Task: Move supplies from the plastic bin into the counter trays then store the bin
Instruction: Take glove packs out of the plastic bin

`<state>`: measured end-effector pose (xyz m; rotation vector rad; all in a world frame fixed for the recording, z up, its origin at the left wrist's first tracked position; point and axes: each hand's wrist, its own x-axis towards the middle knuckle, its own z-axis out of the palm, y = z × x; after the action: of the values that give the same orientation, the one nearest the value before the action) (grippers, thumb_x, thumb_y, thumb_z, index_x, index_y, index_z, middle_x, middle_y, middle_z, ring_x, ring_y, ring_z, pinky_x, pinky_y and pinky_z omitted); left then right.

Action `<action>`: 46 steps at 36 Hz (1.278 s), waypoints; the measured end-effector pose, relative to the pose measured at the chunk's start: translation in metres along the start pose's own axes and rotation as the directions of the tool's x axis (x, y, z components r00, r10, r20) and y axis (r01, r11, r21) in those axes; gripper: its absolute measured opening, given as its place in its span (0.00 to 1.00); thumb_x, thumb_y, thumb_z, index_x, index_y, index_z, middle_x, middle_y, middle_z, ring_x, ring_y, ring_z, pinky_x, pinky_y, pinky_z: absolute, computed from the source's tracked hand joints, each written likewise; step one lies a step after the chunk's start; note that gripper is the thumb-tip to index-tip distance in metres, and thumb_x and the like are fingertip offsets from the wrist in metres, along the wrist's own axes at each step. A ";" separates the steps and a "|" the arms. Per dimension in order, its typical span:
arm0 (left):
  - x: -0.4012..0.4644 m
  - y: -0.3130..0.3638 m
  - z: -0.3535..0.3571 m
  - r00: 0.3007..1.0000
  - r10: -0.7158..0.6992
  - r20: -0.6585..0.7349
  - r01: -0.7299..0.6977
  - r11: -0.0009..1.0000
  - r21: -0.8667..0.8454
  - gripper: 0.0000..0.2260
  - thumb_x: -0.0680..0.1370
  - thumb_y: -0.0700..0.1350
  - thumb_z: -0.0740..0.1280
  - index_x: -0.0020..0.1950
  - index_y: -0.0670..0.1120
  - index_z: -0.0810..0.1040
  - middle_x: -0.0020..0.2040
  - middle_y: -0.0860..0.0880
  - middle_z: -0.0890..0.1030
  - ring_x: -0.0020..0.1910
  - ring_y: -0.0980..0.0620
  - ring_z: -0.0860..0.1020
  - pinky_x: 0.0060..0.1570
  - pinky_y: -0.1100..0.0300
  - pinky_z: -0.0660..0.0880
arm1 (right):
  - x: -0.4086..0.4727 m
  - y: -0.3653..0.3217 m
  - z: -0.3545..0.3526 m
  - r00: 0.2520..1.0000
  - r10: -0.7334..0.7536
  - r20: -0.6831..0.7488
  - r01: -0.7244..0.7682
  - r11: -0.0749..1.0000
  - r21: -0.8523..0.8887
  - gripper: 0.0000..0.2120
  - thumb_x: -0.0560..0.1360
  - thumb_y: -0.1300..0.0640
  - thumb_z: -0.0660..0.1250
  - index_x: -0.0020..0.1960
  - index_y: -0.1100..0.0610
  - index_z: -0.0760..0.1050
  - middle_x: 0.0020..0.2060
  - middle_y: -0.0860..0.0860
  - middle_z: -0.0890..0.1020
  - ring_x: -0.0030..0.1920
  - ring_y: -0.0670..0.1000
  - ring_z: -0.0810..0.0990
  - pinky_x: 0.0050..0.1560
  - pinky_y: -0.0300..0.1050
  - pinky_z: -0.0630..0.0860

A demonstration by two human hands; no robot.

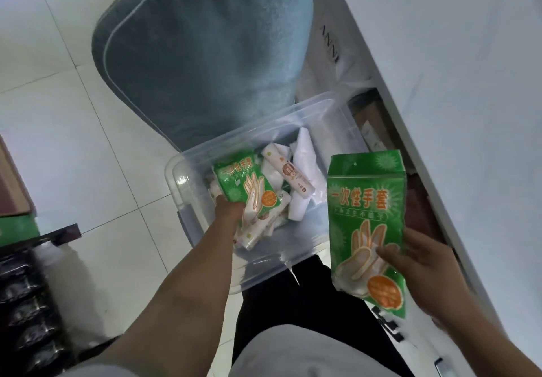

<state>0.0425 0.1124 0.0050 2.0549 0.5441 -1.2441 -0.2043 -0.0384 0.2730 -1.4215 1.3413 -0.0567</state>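
- Holding one green glove pack (366,227) above the bin's near right corner, the right hand (422,271) pinches its lower edge, thumb on the front.
- Reaching into the clear bin (187,171), the left hand (228,209) grips a second pack (245,189) by its lower end; its fingers are hidden under it.
- Lift this pack straight up, clear of the rim, so the loose white sachets (261,224) and the tube (289,172) beneath stay put.
- Beyond the bin lies a blue cushion (202,54); counter trays are out of view.
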 end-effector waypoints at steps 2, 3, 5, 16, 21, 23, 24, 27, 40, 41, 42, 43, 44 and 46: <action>0.009 0.001 0.004 1.000 -0.025 -0.015 0.024 1.000 -0.016 0.30 0.73 0.41 0.71 0.72 0.40 0.65 0.64 0.41 0.76 0.62 0.39 0.76 0.58 0.51 0.75 | -0.004 0.002 -0.001 1.000 0.005 -0.030 -0.005 1.000 -0.031 0.21 0.72 0.69 0.71 0.47 0.41 0.85 0.42 0.47 0.88 0.42 0.51 0.87 0.44 0.47 0.83; 0.012 0.003 0.006 0.999 -0.034 -0.020 0.034 0.999 -0.034 0.29 0.73 0.40 0.71 0.72 0.39 0.66 0.61 0.42 0.76 0.61 0.40 0.76 0.56 0.52 0.74 | -0.005 0.002 -0.002 0.999 0.004 -0.044 -0.006 0.999 -0.044 0.22 0.72 0.68 0.71 0.47 0.38 0.84 0.42 0.46 0.88 0.42 0.51 0.86 0.45 0.48 0.83; 0.019 0.006 0.011 0.999 -0.048 -0.024 0.047 0.997 -0.060 0.24 0.73 0.38 0.70 0.68 0.37 0.71 0.52 0.44 0.78 0.52 0.43 0.78 0.49 0.55 0.73 | -0.006 0.001 -0.002 0.999 0.002 -0.053 -0.005 0.997 -0.071 0.24 0.72 0.68 0.71 0.44 0.36 0.84 0.41 0.45 0.88 0.42 0.50 0.86 0.45 0.47 0.82; 0.039 0.009 0.010 0.993 0.018 -0.116 -0.016 1.000 0.016 0.14 0.75 0.40 0.71 0.60 0.39 0.81 0.56 0.40 0.83 0.45 0.44 0.77 0.47 0.58 0.73 | -0.002 0.003 0.002 0.994 -0.011 -0.107 -0.003 0.991 -0.131 0.17 0.71 0.71 0.72 0.48 0.48 0.84 0.42 0.41 0.87 0.43 0.46 0.86 0.42 0.32 0.79; 0.040 0.018 0.015 0.997 -0.035 -0.061 0.025 0.987 -0.157 0.11 0.73 0.37 0.72 0.55 0.36 0.81 0.56 0.35 0.83 0.48 0.39 0.82 0.47 0.55 0.77 | -0.002 -0.003 0.003 0.995 -0.022 -0.094 0.008 0.989 -0.145 0.19 0.72 0.68 0.72 0.48 0.43 0.84 0.43 0.41 0.87 0.45 0.45 0.85 0.46 0.38 0.80; 0.040 0.022 0.019 0.998 -0.059 -0.038 0.049 0.975 -0.218 0.14 0.74 0.36 0.71 0.59 0.35 0.79 0.58 0.36 0.82 0.52 0.38 0.82 0.50 0.52 0.80 | -0.003 -0.005 0.002 0.995 -0.027 -0.093 0.015 0.992 -0.124 0.21 0.72 0.68 0.72 0.49 0.40 0.82 0.43 0.42 0.87 0.45 0.44 0.85 0.44 0.36 0.80; 0.039 0.025 0.021 0.998 -0.063 -0.023 0.055 0.965 -0.258 0.15 0.74 0.34 0.70 0.61 0.36 0.78 0.59 0.36 0.81 0.53 0.38 0.81 0.52 0.49 0.80 | -0.004 -0.005 0.001 0.996 -0.031 -0.087 0.020 0.992 -0.123 0.21 0.72 0.67 0.72 0.49 0.40 0.82 0.43 0.42 0.87 0.45 0.44 0.85 0.42 0.35 0.80; 0.031 0.030 0.026 0.997 -0.073 0.010 0.071 0.910 -0.409 0.23 0.73 0.29 0.70 0.66 0.43 0.76 0.60 0.39 0.80 0.52 0.39 0.81 0.53 0.44 0.81 | -0.006 -0.005 -0.003 0.997 -0.034 -0.067 0.025 0.991 -0.129 0.20 0.72 0.67 0.72 0.49 0.40 0.82 0.43 0.42 0.87 0.45 0.43 0.85 0.41 0.36 0.81; -0.052 0.037 -0.006 0.998 0.041 0.052 -0.011 0.880 -0.475 0.22 0.73 0.33 0.72 0.64 0.48 0.78 0.58 0.42 0.83 0.53 0.43 0.82 0.43 0.51 0.81 | -0.009 -0.027 -0.034 0.989 -0.138 -0.050 0.138 0.990 -0.004 0.14 0.74 0.67 0.70 0.53 0.51 0.83 0.45 0.46 0.88 0.46 0.48 0.87 0.45 0.40 0.82; -0.064 0.039 -0.012 0.996 0.065 0.062 -0.028 0.881 -0.471 0.21 0.73 0.34 0.72 0.64 0.48 0.78 0.57 0.42 0.83 0.52 0.43 0.82 0.38 0.54 0.80 | -0.009 -0.029 -0.039 0.988 -0.145 -0.054 0.146 0.989 0.022 0.14 0.73 0.68 0.70 0.53 0.53 0.83 0.45 0.47 0.88 0.45 0.49 0.87 0.44 0.40 0.82; -0.076 0.041 -0.018 0.993 0.091 0.070 -0.048 0.881 -0.471 0.20 0.73 0.34 0.71 0.64 0.47 0.78 0.57 0.42 0.83 0.51 0.43 0.82 0.34 0.57 0.78 | -0.010 -0.031 -0.043 0.988 -0.148 -0.052 0.151 0.987 0.059 0.13 0.73 0.68 0.70 0.53 0.54 0.83 0.44 0.48 0.88 0.45 0.51 0.87 0.43 0.40 0.82; -0.088 0.042 -0.023 0.990 0.121 0.076 -0.071 0.879 -0.472 0.20 0.74 0.34 0.71 0.65 0.46 0.77 0.57 0.42 0.83 0.51 0.43 0.82 0.34 0.58 0.77 | -0.012 -0.034 -0.049 0.987 -0.155 -0.049 0.159 0.982 0.099 0.11 0.72 0.66 0.71 0.52 0.54 0.83 0.44 0.49 0.88 0.45 0.52 0.87 0.43 0.41 0.83; -0.099 0.043 -0.028 0.985 0.154 0.081 -0.099 0.879 -0.467 0.20 0.75 0.35 0.70 0.66 0.46 0.77 0.57 0.42 0.83 0.50 0.43 0.83 0.36 0.57 0.77 | -0.015 -0.036 -0.054 0.986 -0.163 -0.042 0.167 0.977 0.135 0.10 0.70 0.60 0.74 0.51 0.54 0.83 0.44 0.50 0.88 0.45 0.54 0.87 0.43 0.44 0.84; -0.124 0.047 -0.036 0.970 0.224 0.098 -0.160 0.885 -0.438 0.21 0.76 0.35 0.70 0.68 0.45 0.76 0.56 0.44 0.84 0.48 0.47 0.83 0.40 0.56 0.77 | -0.020 -0.039 -0.069 0.983 -0.182 -0.036 0.185 0.961 0.206 0.24 0.58 0.41 0.80 0.49 0.53 0.84 0.45 0.53 0.88 0.44 0.56 0.87 0.42 0.47 0.84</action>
<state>0.0375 0.1044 0.1421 1.5918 0.4803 -1.0388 -0.2311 -0.0796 0.3383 -1.3640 1.1759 -0.3241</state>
